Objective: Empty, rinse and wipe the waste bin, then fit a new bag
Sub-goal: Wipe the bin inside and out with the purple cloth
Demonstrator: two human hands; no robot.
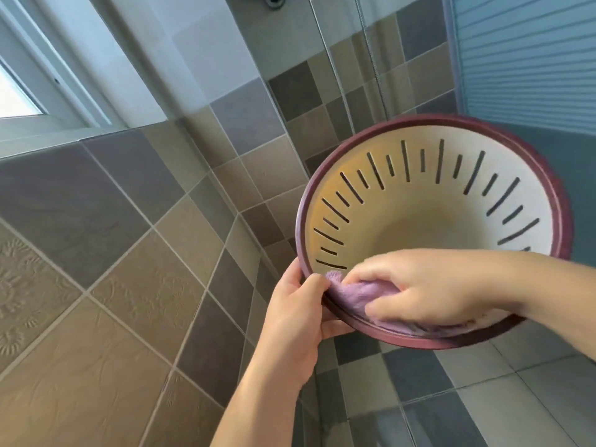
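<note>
Rim work comes next: your left hand (298, 304) grips the slotted waste bin (432, 221) at its near-left rim. Your right hand (429, 288), fingers curled on the purple cloth (354, 295), presses just beside it, mouth tilted toward you.

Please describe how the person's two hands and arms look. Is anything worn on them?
Both are bare. The left hand and right hand show no gloves, rings, watch or bracelets. Both forearms are uncovered to the picture's edge, with no sleeve in view. The nails visible are short and unpainted.
</note>
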